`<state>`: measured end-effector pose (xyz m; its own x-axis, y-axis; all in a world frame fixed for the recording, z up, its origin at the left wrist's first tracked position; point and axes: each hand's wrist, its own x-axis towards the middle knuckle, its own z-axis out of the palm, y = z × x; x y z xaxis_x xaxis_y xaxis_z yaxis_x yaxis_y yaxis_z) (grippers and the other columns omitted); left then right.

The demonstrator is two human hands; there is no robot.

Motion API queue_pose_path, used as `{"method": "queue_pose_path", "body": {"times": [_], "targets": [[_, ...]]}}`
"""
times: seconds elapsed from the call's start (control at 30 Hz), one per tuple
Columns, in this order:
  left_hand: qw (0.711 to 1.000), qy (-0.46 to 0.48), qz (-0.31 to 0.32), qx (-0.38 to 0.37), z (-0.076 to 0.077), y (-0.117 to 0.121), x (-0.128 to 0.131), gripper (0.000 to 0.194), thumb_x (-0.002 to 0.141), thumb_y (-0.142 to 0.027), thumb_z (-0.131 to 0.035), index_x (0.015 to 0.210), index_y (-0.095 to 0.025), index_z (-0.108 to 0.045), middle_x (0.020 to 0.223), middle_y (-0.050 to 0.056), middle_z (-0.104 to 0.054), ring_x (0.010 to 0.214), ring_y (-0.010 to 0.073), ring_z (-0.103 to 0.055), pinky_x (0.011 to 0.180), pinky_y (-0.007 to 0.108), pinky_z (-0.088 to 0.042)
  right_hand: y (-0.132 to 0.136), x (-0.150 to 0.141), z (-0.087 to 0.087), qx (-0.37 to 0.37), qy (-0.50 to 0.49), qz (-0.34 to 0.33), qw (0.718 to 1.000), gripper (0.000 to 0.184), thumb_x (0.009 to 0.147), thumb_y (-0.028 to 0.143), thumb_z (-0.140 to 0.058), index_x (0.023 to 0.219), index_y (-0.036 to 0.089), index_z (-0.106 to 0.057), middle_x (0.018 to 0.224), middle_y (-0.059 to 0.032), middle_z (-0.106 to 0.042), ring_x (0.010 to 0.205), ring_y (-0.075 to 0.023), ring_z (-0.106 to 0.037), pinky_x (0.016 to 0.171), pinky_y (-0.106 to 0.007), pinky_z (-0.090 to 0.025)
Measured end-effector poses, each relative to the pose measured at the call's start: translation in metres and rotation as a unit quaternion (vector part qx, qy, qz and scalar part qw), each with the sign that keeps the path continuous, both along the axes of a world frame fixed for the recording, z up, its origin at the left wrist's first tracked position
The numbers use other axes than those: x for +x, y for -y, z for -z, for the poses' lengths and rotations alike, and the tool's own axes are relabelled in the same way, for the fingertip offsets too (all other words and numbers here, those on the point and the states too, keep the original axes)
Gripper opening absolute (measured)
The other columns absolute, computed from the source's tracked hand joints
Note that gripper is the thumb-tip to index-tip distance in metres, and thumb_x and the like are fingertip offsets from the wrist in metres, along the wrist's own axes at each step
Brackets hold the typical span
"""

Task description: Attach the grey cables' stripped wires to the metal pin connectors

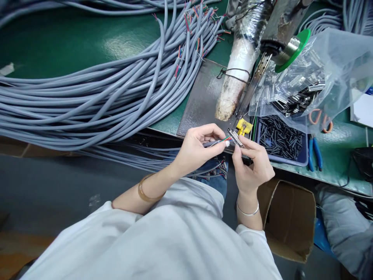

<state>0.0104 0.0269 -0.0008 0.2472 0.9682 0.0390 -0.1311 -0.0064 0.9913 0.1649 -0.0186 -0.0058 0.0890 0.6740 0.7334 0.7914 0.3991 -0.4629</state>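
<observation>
In the pinching left hand point(196, 148) lies a cable point(209, 144), its wires point(228, 137) reaching a plug point(235, 138) clamped by the right hand point(254, 162). Right of that hand sits a blue tray point(305, 151).

Blue-handled pliers point(310, 154) lie near orange loop handles point(330, 126) on the green bench point(339, 149), a white sheet point(362, 109) farther right; below the edge I see an open cardboard box point(288, 221)

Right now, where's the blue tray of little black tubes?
In the head view, the blue tray is right of centre on the green table, between the right hand and the blue-handled tool.
</observation>
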Motion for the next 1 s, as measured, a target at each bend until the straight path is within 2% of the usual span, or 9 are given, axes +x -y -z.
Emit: {"method": "queue_pose_path", "body": {"times": [0.1, 0.2, 0.27, 0.33, 0.4, 0.5, 0.6, 0.77, 1.0], "targets": [[0.999, 0.021, 0.042, -0.013, -0.004, 0.005, -0.005, 0.023, 0.076, -0.016, -0.076, 0.099, -0.016, -0.072, 0.076, 0.001, -0.069, 0.065, 0.0093, -0.063, 0.063, 0.019, -0.052, 0.004, -0.001, -0.001, -0.079, -0.084, -0.018, 0.993, 0.012, 0.089, 0.018, -0.069, 0.082, 0.024, -0.061, 0.097, -0.0021, -0.079, 0.089, -0.0169, -0.077, 0.074, -0.030, -0.064], [0.991, 0.068, 0.104, -0.048, -0.007, 0.009, -0.010, 0.021, 0.077, -0.015, -0.072, 0.097, -0.016, -0.073, 0.075, 0.002, -0.070, 0.063, 0.0090, -0.063, 0.058, 0.018, -0.051, 0.010, 0.001, -0.005, -0.140, -0.145, -0.006, 0.979, 0.007, 0.093, 0.023, -0.064, 0.087, 0.022, -0.060, 0.094, -0.0028, -0.079, 0.083, -0.0160, -0.077, 0.065, -0.026, -0.061], [0.986, 0.080, 0.127, -0.070, -0.009, 0.012, -0.010, 0.015, 0.078, -0.013, -0.069, 0.092, -0.015, -0.074, 0.075, 0.003, -0.072, 0.061, 0.0087, -0.063, 0.056, 0.017, -0.051, 0.018, 0.002, -0.009, -0.075, -0.161, 0.018, 0.984, 0.003, 0.095, 0.022, -0.061, 0.093, 0.023, -0.061, 0.082, 0.0006, -0.076, 0.063, -0.0129, -0.072, 0.052, -0.024, -0.054], [0.986, 0.078, 0.125, -0.084, -0.011, 0.015, -0.010, 0.016, 0.076, -0.010, -0.068, 0.091, -0.015, -0.074, 0.074, 0.002, -0.073, 0.059, 0.0082, -0.063, 0.055, 0.017, -0.051, 0.028, 0.003, -0.014, 0.033, -0.167, 0.023, 0.985, 0.006, 0.096, 0.023, -0.059, 0.091, 0.025, -0.062, 0.063, 0.0063, -0.064, 0.043, -0.0105, -0.057, 0.042, -0.025, -0.044], [0.987, 0.076, 0.116, -0.086, -0.012, 0.018, -0.009, 0.019, 0.075, -0.007, -0.067, 0.091, -0.014, -0.074, 0.074, 0.002, -0.074, 0.058, 0.0081, -0.063, 0.056, 0.017, -0.053, 0.040, 0.001, -0.019, 0.073, -0.160, 0.023, 0.984, 0.010, 0.095, 0.026, -0.062, 0.085, 0.026, -0.065, 0.054, 0.0077, -0.052, 0.039, -0.0100, -0.047, 0.041, -0.027, -0.039], [0.989, 0.075, 0.109, -0.070, -0.012, 0.023, -0.008, 0.021, 0.075, -0.006, -0.066, 0.093, -0.014, -0.074, 0.076, 0.002, -0.075, 0.062, 0.0088, -0.066, 0.058, 0.018, -0.054, 0.050, -0.006, -0.024, -0.073, -0.144, 0.040, 0.986, 0.007, 0.091, 0.028, -0.067, 0.087, 0.025, -0.072, 0.062, 0.0047, -0.058, 0.045, -0.0080, -0.046, 0.042, -0.026, -0.035], [0.990, 0.078, 0.107, -0.054, -0.011, 0.026, -0.009, 0.023, 0.077, -0.007, -0.066, 0.097, -0.015, -0.073, 0.084, 0.004, -0.076, 0.067, 0.0093, -0.068, 0.061, 0.018, -0.055, 0.046, -0.012, -0.023, -0.213, -0.168, 0.014, 0.962, 0.009, 0.091, 0.028, -0.067, 0.092, 0.023, -0.074, 0.069, 0.0041, -0.059, 0.046, -0.0047, -0.037, 0.042, -0.024, -0.027], [0.989, 0.090, 0.108, -0.047, -0.010, 0.028, -0.011, 0.021, 0.078, -0.008, -0.068, 0.097, -0.015, -0.072, 0.084, 0.004, -0.076, 0.064, 0.0079, -0.066, 0.059, 0.017, -0.054, 0.034, -0.013, -0.019, -0.228, -0.233, -0.026, 0.945, 0.010, 0.089, 0.028, -0.069, 0.086, 0.019, -0.071, 0.079, 0.0029, -0.061, 0.046, -0.0017, -0.031, 0.042, -0.023, -0.020], [0.991, 0.073, 0.111, -0.013, -0.005, 0.031, -0.010, 0.025, 0.080, -0.009, -0.066, 0.103, -0.015, -0.072, 0.095, 0.007, -0.078, 0.081, 0.0123, -0.073, 0.067, 0.018, -0.058, 0.032, -0.012, -0.021, -0.256, -0.250, -0.051, 0.932, 0.015, 0.088, 0.030, -0.070, 0.080, 0.018, -0.069, 0.075, 0.0028, -0.059, 0.049, -0.0031, -0.036, 0.043, -0.020, -0.025]]}}
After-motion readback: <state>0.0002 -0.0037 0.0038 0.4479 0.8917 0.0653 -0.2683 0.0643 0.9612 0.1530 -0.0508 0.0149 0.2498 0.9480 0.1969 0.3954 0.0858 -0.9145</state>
